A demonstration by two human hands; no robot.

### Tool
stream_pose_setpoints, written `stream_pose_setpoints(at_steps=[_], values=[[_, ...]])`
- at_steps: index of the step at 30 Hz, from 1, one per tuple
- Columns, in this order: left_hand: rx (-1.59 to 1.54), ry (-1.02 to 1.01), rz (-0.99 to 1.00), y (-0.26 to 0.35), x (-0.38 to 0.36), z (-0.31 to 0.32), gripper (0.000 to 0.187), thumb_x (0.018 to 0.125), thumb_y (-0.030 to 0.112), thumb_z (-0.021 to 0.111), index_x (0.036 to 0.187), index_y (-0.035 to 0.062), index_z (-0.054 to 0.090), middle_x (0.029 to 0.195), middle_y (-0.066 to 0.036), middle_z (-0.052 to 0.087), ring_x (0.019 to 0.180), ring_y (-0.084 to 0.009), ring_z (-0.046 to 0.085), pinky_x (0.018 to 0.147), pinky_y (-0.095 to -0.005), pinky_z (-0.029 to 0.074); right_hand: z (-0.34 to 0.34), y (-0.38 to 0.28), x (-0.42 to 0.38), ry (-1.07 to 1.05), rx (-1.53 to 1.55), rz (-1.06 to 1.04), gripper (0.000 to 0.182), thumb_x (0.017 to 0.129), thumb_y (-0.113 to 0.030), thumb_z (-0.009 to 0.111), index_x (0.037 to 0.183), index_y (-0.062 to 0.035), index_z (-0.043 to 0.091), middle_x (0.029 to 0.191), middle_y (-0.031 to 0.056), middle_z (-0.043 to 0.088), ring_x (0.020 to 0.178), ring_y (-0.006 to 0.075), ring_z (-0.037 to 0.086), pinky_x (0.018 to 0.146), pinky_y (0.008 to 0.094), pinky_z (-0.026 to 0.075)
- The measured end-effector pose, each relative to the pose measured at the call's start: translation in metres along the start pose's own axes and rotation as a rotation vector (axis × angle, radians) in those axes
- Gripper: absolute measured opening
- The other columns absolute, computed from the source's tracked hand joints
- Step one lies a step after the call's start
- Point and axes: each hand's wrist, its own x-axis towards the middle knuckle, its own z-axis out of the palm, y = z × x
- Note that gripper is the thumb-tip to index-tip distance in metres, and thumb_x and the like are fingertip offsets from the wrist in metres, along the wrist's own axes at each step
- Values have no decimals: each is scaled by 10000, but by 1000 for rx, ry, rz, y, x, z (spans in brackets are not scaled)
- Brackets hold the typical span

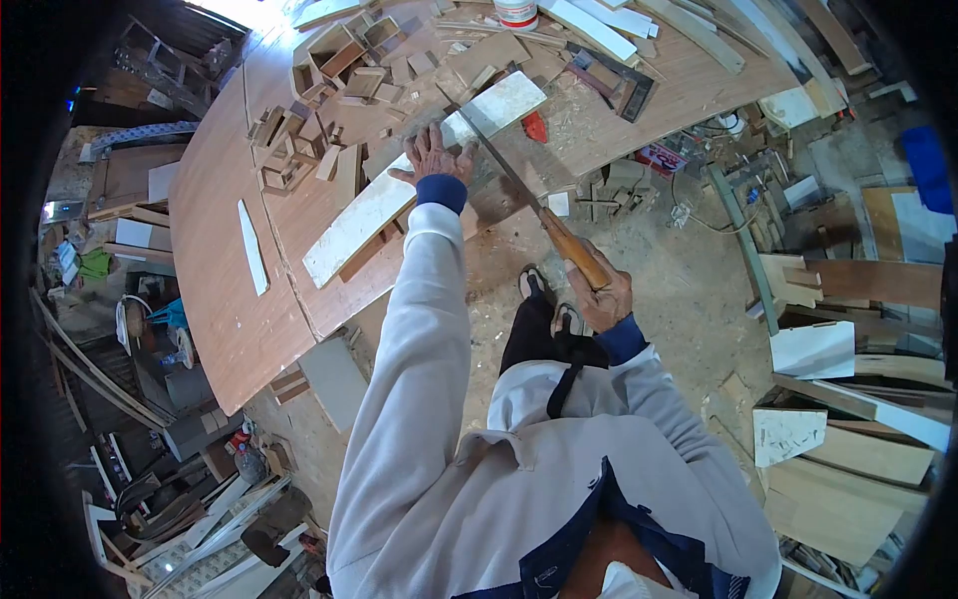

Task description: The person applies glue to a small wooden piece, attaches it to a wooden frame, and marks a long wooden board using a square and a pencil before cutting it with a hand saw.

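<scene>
A long white board (364, 218) lies diagonally across the wooden table (215, 190), near its edge. Spread on top of the board, my left hand (436, 160) presses it with fingers apart. My right hand (602, 292) is wrapped round the wooden handle (574, 247) of a handsaw, off the table's edge. The saw's narrow blade (507, 170) reaches up and left and crosses the board to the right of my left hand. Under the board, a strip of brown wood shows along its lower side. A small red object (535, 127) rests just right of the board.
Small wooden offcuts (289, 150) and box-like frames sit at the table's back left. A dark angled square (631, 95) and a white bucket (516, 12) are at the back. Stacked boards (848, 449) fill the right side; clutter covers the floor at left.
</scene>
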Motion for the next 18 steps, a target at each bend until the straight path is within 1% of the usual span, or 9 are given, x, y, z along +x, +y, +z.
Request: stream_pose_setpoints(at_steps=[7,9,13,16,18], values=[[3,-17,-19,5,-2,-6,820,812,642,508,1467,207,275,1535,-40,229,1435,-291,98,1032,-736,13,-7,-6,-1,-38,-88,20,378,835,-148,661,1178,-9,581,996,193,674,889,304,689,731,318,540],[-1,-3,-15,4,-2,-4,822,806,645,514,1466,215,279,1532,-38,236,1434,-292,98,1033,-735,19,-7,-4,0,-20,-109,-58,377,838,-152,658,1180,-15,578,980,198,673,876,317,686,721,323,542],[-4,8,-6,2,-1,-2,826,800,647,518,1464,217,283,1531,-39,241,1435,-294,94,1034,-734,19,-4,-3,4,-40,-86,22,375,838,-154,660,1177,-15,579,994,202,670,881,316,685,722,328,543],[19,13,-18,4,0,-3,822,805,644,514,1465,211,283,1530,-40,242,1435,-297,94,1035,-733,19,-8,10,-1,-43,-107,-26,389,838,-156,660,1192,-18,576,1021,201,668,893,306,686,731,330,545],[16,-7,-17,4,-3,-4,824,813,645,502,1471,206,270,1532,-36,237,1435,-298,93,1045,-722,20,-10,18,-6,-30,-85,-96,443,840,-187,669,1245,-45,558,1024,189,674,904,288,687,752,332,549]])
